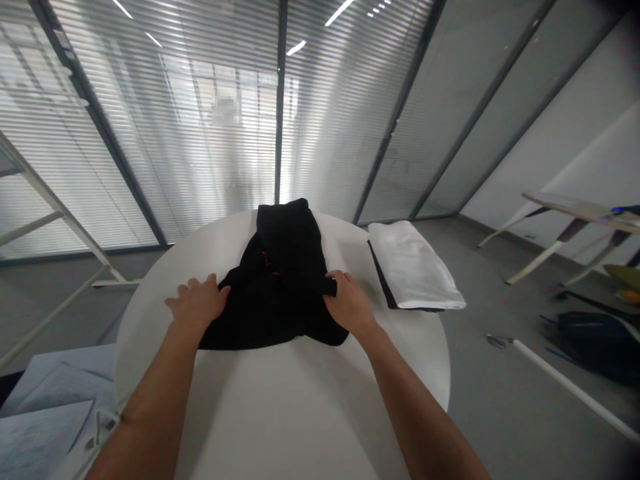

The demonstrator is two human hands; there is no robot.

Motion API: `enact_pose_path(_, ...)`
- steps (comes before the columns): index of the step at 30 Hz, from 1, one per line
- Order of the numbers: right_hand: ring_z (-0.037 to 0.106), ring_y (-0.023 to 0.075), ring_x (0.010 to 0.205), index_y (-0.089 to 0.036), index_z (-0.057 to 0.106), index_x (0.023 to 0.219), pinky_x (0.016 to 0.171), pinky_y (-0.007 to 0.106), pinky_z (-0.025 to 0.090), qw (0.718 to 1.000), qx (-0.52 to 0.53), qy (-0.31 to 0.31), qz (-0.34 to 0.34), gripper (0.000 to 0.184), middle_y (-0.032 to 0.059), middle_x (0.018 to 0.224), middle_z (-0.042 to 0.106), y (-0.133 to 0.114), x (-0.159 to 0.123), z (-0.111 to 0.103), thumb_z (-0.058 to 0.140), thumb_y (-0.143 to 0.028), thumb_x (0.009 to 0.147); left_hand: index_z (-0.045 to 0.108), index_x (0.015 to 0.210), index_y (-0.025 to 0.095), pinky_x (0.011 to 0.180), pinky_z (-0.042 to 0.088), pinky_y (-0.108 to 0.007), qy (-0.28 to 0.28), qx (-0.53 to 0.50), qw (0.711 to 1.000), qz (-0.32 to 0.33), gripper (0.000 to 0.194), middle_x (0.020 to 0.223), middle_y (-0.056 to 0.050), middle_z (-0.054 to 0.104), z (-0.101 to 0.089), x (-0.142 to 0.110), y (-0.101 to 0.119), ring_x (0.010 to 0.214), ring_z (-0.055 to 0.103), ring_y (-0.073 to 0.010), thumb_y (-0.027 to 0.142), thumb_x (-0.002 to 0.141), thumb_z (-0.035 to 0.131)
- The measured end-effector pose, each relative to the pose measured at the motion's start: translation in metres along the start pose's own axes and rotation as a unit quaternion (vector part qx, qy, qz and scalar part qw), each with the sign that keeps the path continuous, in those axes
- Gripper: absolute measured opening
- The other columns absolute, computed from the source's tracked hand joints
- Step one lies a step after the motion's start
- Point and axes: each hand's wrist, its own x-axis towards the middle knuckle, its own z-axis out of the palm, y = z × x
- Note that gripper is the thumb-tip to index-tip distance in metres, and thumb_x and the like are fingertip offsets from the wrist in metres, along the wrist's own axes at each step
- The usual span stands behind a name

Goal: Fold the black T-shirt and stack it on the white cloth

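Observation:
A black garment (280, 300) lies partly folded on the round white table (280, 407), its narrower end at the table's far edge. Small pink-red marks show near its middle; its exact kind is not clear. My left hand (197, 301) rests at the garment's left edge, fingers spread toward the tabletop and thumb against the cloth. On the other side, my right hand (353, 303) pinches a bit of the garment's right edge between thumb and fingers.
Folded white cloth (415, 263) lies over a dark cloth at the table's right side. Papers (55, 407) sit on a surface at lower left. A white metal frame (55, 207) stands left. Blinds behind glass (220, 153) rise beyond. A wooden-topped table (575, 207) stands right.

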Motion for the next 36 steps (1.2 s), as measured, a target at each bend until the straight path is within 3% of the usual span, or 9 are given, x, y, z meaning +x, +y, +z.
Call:
enact_pose_path(2,0.061,0.0236,0.097,-0.022,0.052,0.117,0.083,0.034,0.045,0.997,0.009,0.07,0.008,0.035,0.0082,0.114,0.061,-0.007,-0.001,0.0,0.052,-0.019,0.082,0.064,0.117,0.017,0.085,0.04,-0.059,0.054,-0.053,0.996,0.054,0.056,0.116,-0.024,0.063,-0.005,-0.011,0.021,0.11,0.056,-0.0444,0.056,0.087,0.036)
enact_pose_path(3,0.062,0.0242,0.096,-0.022,0.051,0.117,0.082,0.035,0.046,0.995,0.014,0.1,0.007,0.035,0.0079,0.114,0.061,-0.01,-0.002,0.0,0.052,-0.021,0.083,0.067,0.11,0.017,0.084,0.043,-0.053,0.039,-0.12,0.989,0.084,0.058,0.107,-0.02,0.067,-0.006,-0.016,0.03,0.101,0.06,-0.0397,0.058,0.089,0.033)
enact_pose_path(7,0.061,0.0257,0.101,-0.023,0.049,0.12,0.082,0.037,0.048,0.987,0.044,0.149,-0.035,0.04,0.0079,0.117,0.061,-0.023,-0.012,0.003,0.053,-0.021,0.081,0.072,0.085,0.016,0.067,0.046,-0.034,-0.173,-0.428,0.874,0.151,0.071,0.069,-0.009,0.067,-0.001,-0.028,0.058,0.064,0.062,-0.0217,0.069,0.087,0.024)
enact_pose_path(10,0.059,0.0241,0.106,-0.022,0.05,0.12,0.087,0.037,0.049,0.984,0.066,0.122,-0.115,0.042,0.0077,0.118,0.062,-0.032,-0.02,0.01,0.054,-0.018,0.078,0.071,0.081,0.015,0.06,0.043,-0.029,-0.255,-0.516,0.803,0.156,0.068,0.062,-0.006,0.064,0.003,-0.036,0.066,0.057,0.059,-0.0167,0.069,0.086,0.03)
enact_pose_path(15,0.056,0.0236,0.11,-0.021,0.049,0.121,0.094,0.039,0.047,0.971,0.091,0.083,-0.207,0.045,0.0088,0.116,0.061,-0.039,-0.027,0.023,0.055,-0.017,0.077,0.063,0.105,0.016,0.059,0.045,-0.025,-0.289,-0.576,0.751,0.147,0.039,0.067,-0.002,0.064,-0.003,-0.045,0.067,0.06,0.06,-0.0139,0.045,0.078,0.062)
enact_pose_path(21,0.047,0.0233,0.123,-0.02,0.032,0.139,0.105,0.044,0.04,0.947,0.122,0.068,-0.288,0.07,0.0116,0.133,0.051,-0.038,-0.027,0.027,0.052,-0.008,0.074,0.044,0.137,0.028,0.061,0.053,-0.029,-0.287,-0.669,0.668,0.155,0.067,0.08,0.002,0.061,-0.008,-0.047,0.063,0.06,0.062,-0.0122,0.024,0.072,0.063)
enact_pose_path(24,0.044,0.0243,0.125,-0.021,0.027,0.142,0.106,0.045,0.04,0.956,0.116,0.071,-0.259,0.077,0.0118,0.135,0.047,-0.039,-0.026,0.026,0.054,-0.008,0.071,0.055,0.127,0.027,0.049,0.046,-0.022,-0.21,-0.699,0.669,0.138,0.055,0.073,0.004,0.055,-0.01,-0.042,0.06,0.055,0.055,-0.01,0.024,0.071,0.059)
enact_pose_path(28,0.053,0.0219,0.11,-0.023,0.045,0.129,0.095,0.039,0.048,0.972,0.073,0.037,-0.22,0.058,0.0091,0.124,0.047,-0.04,-0.026,0.025,0.055,-0.012,0.073,0.065,0.105,0.02,0.044,0.03,-0.019,-0.113,-0.708,0.69,0.094,0.039,0.06,0.006,0.049,-0.014,-0.031,0.053,0.048,0.042,-0.0065,0.022,0.067,0.058)
enact_pose_path(36,0.055,0.0196,0.089,-0.021,0.043,0.133,0.081,0.039,0.051,0.973,-0.015,-0.066,-0.22,0.067,0.0107,0.121,0.042,-0.039,-0.032,0.023,0.061,-0.018,0.069,0.063,0.105,0.019,0.056,0.04,-0.023,-0.091,-0.726,0.674,0.105,0.048,0.086,0.0,0.065,-0.026,-0.023,0.038,0.064,0.055,-0.0108,0.02,0.057,0.06)
